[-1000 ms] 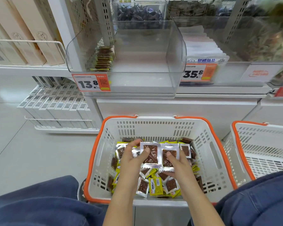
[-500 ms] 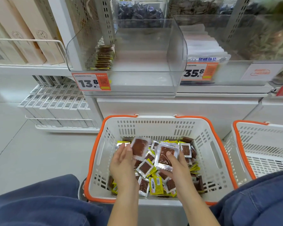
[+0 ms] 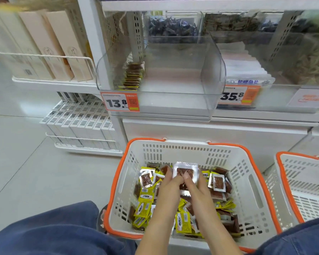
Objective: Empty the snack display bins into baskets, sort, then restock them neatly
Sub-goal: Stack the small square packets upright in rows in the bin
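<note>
While both hands met over the middle of the basket, the left hand and the right hand together held a small stack of snack packets upright, thumbs pressed on the front one and fingers curled behind. The front packet was square, with crimped silver edges and a clear window showing a dark red-brown slab; how many lay behind it could not be told. Below the hands, the white basket with its orange rim held a loose heap of the same packets, some face up in silver and brown, others turned to their yellow printed backs with barcodes, too jumbled to count. A second basket of the same kind stood just to the right, only partly in view. Above, the clear display bin on the shelf held one short row of packets standing on edge against its left wall. Two orange price tags were visible, one reading 13.8 on this bin and another reading 35.8 on the neighbouring bin.
</note>
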A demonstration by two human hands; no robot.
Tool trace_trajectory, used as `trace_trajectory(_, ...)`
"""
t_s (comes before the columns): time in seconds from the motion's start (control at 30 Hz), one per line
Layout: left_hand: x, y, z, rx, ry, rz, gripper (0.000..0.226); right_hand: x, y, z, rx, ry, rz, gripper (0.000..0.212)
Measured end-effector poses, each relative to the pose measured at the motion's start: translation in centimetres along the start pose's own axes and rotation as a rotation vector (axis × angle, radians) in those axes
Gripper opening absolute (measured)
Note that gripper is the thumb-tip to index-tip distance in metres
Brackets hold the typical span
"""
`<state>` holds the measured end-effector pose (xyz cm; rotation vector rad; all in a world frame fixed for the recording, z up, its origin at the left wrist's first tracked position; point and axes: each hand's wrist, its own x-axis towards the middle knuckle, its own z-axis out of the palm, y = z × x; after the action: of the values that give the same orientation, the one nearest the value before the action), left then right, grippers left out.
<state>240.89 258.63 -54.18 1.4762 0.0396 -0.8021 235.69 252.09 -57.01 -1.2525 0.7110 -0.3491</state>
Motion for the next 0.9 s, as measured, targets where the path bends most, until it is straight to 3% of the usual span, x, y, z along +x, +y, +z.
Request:
trace_trajectory(0.07, 0.2, 1.8, 0.0, -0.076, 0.011, -0.023, 0.060, 0.6, -1.6, 0.9, -0.047, -0.047, -0.077, 0.062)
trace_trajectory(0.13, 0.3, 4.7, -0.3, -0.106, -0.007, 0.041, 0.034, 1.4, -4.2, 1.8, -0.123, -0.110, -0.161, 0.045)
trace_trajectory(0.27, 1.1, 11.7, -1.6, 0.061, -0.011, 0.309, 0.025, 3.6, -11.1, 4.6, -0.251, -0.173, -0.346, 0.024)
trace_trajectory(0.37, 1.8, 17.5, -4.1, 0.203, 0.284, 0.602, 0.016, 5.7, -16.5, 6.9, -0.333, -0.237, -0.504, 0.031)
trace_trajectory(0.47, 3.6, 20.8, -7.9, 0.275, 0.655, 0.758, 0.040, 8.4, -21.1, 8.9, -0.519, -0.241, -0.571, 0.037)
trace_trajectory(0.53, 5.5, 21.8, -10.0, 0.238, 0.704, 0.695, 0.047, 10.7, -23.1, 9.8, -0.659, -0.237, -0.600, 0.037)
trace_trajectory(0.63, 8.4, 21.9, -11.8, 0.310, 0.650, 0.579, 0.050, 14.2, -24.7, 10.9, -0.886, -0.244, -0.579, 0.043)
trace_trajectory(0.73, 10.2, 21.4, -12.3, 0.330, 0.562, 0.586, 0.041, 17.3, -25.0, 11.7, -1.177, -0.316, -0.542, 0.055)
trace_trajectory(0.83, 11.2, 20.7, -12.1, 0.427, 0.648, 0.714, 0.037, 19.4, -24.5, 12.3, -1.484, -0.413, -0.501, 0.063)
trace_trajectory(0.9, 11.3, 21.6, -11.9, 0.546, 0.749, 0.971, 0.026, 20.6, -23.9, 12.3, -1.604, -0.449, -0.472, 0.058)
